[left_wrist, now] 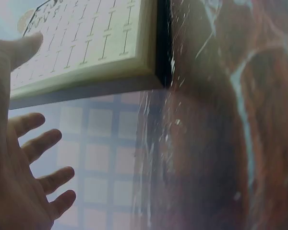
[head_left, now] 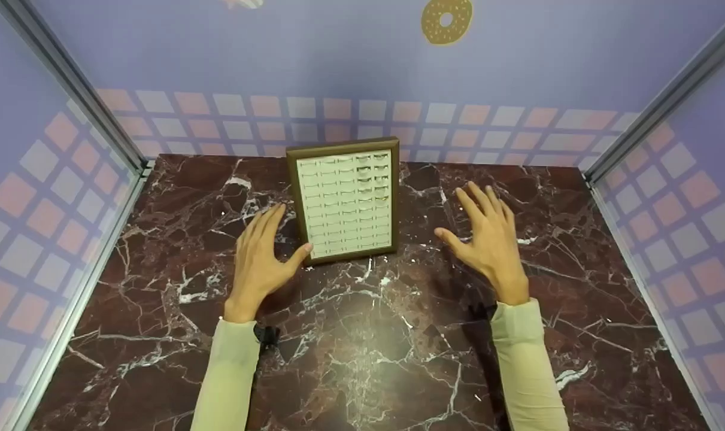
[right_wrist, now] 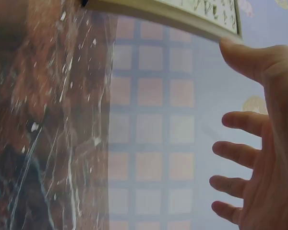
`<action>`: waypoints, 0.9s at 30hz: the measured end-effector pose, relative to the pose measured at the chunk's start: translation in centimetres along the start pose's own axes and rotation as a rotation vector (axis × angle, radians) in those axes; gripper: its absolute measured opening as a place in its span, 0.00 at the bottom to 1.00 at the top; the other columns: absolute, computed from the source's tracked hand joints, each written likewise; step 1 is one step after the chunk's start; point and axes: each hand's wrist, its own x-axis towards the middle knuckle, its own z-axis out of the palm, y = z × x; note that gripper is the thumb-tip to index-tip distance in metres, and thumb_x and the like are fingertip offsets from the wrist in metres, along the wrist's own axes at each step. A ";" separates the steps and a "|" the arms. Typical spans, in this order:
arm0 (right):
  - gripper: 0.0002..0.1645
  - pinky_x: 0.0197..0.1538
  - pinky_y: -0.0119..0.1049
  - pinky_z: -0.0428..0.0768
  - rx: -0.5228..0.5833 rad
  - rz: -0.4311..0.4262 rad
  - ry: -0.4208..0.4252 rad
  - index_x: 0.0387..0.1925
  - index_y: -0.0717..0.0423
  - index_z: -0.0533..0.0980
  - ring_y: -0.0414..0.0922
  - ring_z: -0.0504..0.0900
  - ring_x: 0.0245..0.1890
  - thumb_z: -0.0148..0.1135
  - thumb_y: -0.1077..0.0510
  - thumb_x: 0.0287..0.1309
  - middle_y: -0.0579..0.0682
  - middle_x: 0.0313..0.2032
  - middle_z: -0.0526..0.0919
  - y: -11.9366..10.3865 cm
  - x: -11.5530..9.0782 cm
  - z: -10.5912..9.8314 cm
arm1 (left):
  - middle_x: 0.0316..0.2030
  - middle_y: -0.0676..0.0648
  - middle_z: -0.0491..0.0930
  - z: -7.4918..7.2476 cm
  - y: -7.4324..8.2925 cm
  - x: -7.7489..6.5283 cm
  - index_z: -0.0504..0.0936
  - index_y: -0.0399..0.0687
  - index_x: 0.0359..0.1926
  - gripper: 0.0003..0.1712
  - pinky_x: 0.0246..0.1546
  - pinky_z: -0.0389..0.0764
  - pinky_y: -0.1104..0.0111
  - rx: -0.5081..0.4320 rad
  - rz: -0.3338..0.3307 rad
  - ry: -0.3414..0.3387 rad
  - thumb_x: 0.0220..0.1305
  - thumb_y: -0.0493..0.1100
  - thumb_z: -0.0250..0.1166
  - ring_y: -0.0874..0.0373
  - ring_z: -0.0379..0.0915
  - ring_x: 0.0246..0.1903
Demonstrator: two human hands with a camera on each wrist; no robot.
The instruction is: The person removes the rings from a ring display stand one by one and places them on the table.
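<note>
A ring display board with a brown frame and a pale slotted face stands upright, leaning slightly back, at the far middle of the marble table. Several rings sit in slots at its upper right; the other slots hold none. My left hand is beside the board's left edge with fingers spread, its thumb overlapping the lower left corner in the head view. In the left wrist view the board rises past the thumb. My right hand, fingers apart and holding nothing, hovers right of the board.
Dark red marble table with white veins lies under both hands. Behind it stands a lilac wall with pink and white squares and a doughnut picture. Similar side panels with metal strips border the left and right.
</note>
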 end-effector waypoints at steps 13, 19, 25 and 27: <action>0.46 0.76 0.63 0.68 0.138 -0.121 0.052 0.75 0.56 0.72 0.61 0.72 0.74 0.74 0.39 0.64 0.58 0.75 0.73 -2.3 2.6 0.7 | 0.77 0.38 0.67 1.6 -0.3 0.0 0.62 0.46 0.82 0.49 0.78 0.66 0.44 -0.236 -0.102 -0.023 0.70 0.61 0.71 0.38 0.65 0.76; 0.37 0.72 0.57 0.73 0.191 -0.156 0.056 0.70 0.59 0.76 0.59 0.76 0.69 0.72 0.44 0.68 0.59 0.69 0.78 -3.7 3.3 2.0 | 0.72 0.33 0.73 2.9 -0.5 -0.1 0.67 0.36 0.78 0.43 0.73 0.74 0.46 -0.379 -0.112 0.026 0.71 0.50 0.72 0.36 0.74 0.68; 0.30 0.68 0.57 0.77 0.246 -0.176 0.072 0.66 0.61 0.79 0.59 0.81 0.62 0.72 0.49 0.69 0.59 0.63 0.82 -4.9 3.6 3.3 | 0.72 0.31 0.72 3.7 -0.3 -0.2 0.67 0.33 0.78 0.38 0.68 0.81 0.48 -0.540 -0.169 0.012 0.75 0.45 0.69 0.34 0.78 0.64; 0.29 0.67 0.57 0.78 0.257 -0.192 0.082 0.65 0.61 0.80 0.60 0.82 0.60 0.72 0.50 0.69 0.59 0.61 0.83 -5.2 3.7 3.8 | 0.71 0.31 0.73 3.8 -0.2 -0.3 0.67 0.35 0.78 0.37 0.68 0.81 0.48 -0.566 -0.189 -0.004 0.77 0.45 0.68 0.34 0.78 0.64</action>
